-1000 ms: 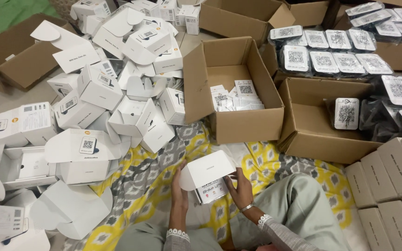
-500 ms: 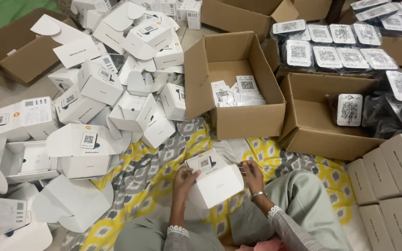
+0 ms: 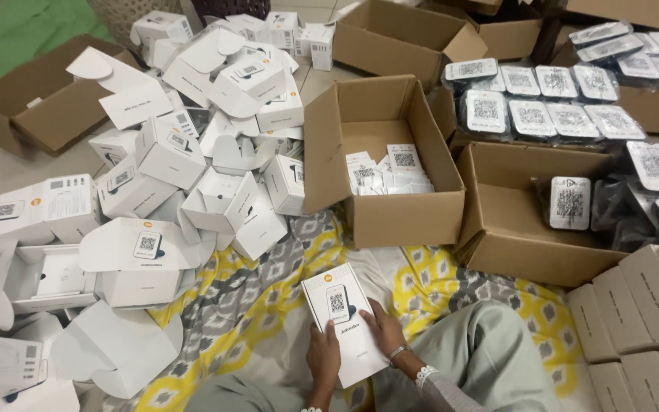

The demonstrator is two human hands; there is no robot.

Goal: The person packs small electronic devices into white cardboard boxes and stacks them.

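1. The left hand (image 3: 323,352) grips the lower left edge of a closed white cardboard carton (image 3: 344,323) with a small printed panel on its lid, fingers curled round its side.
2. The right hand (image 3: 380,326) lies flat on the carton's lower right part, pressing on the lid; a silver bangle (image 3: 398,352) circles its wrist.
3. The carton rests tilted over the person's lap, above a yellow, grey and white patterned cloth (image 3: 268,290) spread on the floor.
4. The person's knee in pale green fabric (image 3: 490,351) rises just right of the hands.
5. Ahead of the carton stands an open brown cardboard box (image 3: 390,210) with small white cards (image 3: 387,168) at its bottom.
6. To the left, a heap of open and folded white cartons (image 3: 192,152) spreads across the floor.
7. To the right, another open brown box (image 3: 512,236) holds black-wrapped devices with white square labels (image 3: 570,202); more of these are stacked behind.
8. Closed grey-brown boxes (image 3: 642,297) stand in rows at the far right.
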